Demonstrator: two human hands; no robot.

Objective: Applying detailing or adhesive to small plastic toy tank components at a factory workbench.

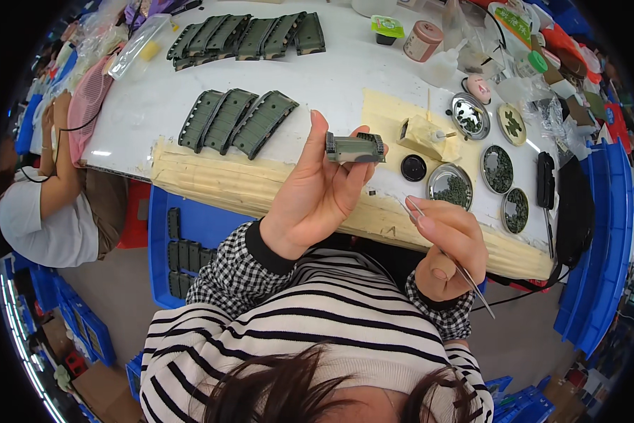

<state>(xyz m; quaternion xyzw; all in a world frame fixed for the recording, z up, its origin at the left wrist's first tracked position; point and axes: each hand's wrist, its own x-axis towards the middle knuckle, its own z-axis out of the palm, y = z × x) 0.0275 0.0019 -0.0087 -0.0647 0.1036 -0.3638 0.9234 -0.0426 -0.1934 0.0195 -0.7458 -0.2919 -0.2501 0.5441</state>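
Note:
My left hand (315, 187) is closed on a small camouflage-green plastic model part (356, 148), a blocky piece with dark toothed edges, held up over the table's front edge. Lower and to the right, my right hand (449, 243) grips metal tweezers (465, 271); their tips point up and left, apart from the part. Just beyond lie a round dish of tiny green pieces (449, 187) and a small black round cap (413, 168). A block wrapped in yellowish tape (424, 138) stands behind them. Curved green camouflage panels (264, 125) lie in a row to the left.
More camouflage panels (278, 37) line the back left. At the right are further dishes of small pieces (497, 169), a pink-lidded jar (423, 41) and a squeeze bottle (444, 65). A blue bin (160, 247) holds dark parts below the taped edge. A co-worker (56, 218) sits at the left.

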